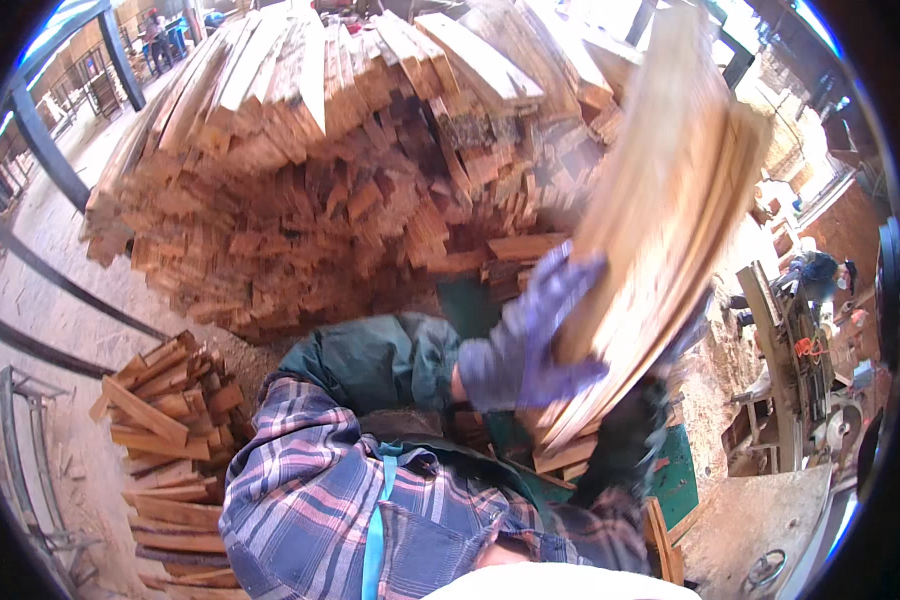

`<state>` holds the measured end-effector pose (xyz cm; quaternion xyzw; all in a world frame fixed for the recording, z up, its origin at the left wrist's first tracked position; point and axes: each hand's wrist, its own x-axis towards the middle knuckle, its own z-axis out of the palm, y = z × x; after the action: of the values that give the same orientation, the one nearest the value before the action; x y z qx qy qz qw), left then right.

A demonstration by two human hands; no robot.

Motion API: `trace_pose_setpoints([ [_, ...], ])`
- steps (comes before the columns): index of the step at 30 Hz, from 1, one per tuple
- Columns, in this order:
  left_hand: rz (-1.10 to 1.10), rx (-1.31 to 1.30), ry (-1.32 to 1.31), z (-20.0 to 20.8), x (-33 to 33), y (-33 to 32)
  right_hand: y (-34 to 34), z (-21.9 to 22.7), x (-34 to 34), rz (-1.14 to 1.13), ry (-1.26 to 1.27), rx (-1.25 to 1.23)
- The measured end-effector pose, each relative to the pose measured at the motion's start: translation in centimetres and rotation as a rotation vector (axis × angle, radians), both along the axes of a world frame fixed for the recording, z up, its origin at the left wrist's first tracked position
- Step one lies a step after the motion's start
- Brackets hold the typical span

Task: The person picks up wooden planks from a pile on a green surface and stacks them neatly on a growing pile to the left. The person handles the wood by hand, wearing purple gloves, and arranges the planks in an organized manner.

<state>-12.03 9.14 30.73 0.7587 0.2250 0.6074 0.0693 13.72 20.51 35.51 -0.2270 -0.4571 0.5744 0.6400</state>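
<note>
The boards [650, 250] lean in a steep, blurred bundle just right of the left hand [535, 345], which wears a purple glove and holds them with fingers spread along their left side, thumb lower down near the bottom ends. The right sleeve [625, 440] runs up behind the boards' lower right side; the right hand is hidden there, so its grip cannot be told. The boards' upper ends rise past the right end of the big stack [360, 190], overlapping it in view, and whether they touch it cannot be told. Below the bundle, more wood [567, 455] lies beside a green surface [682, 475], whose edge shows right of the sleeve. Right of the boards, a strip of littered ground [708, 440] gives some room before the machinery [785, 360]. At left, pale floor [65, 280] opens between the big stack and the rails [75, 290], with a small pile [175, 430] near the left elbow.
</note>
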Motion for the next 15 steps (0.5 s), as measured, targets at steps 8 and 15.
trace_pose_setpoints([
  [8, 0.796, -0.208, 0.215, 16.8, -14.1, 20.1, 17.5, 14.0, -16.9, -0.104, -0.271, 0.192],
  [15, 0.881, -0.162, 0.542, 13.5, -17.8, 25.0, 24.1, 8.7, -25.6, -0.548, -0.993, 0.471],
])
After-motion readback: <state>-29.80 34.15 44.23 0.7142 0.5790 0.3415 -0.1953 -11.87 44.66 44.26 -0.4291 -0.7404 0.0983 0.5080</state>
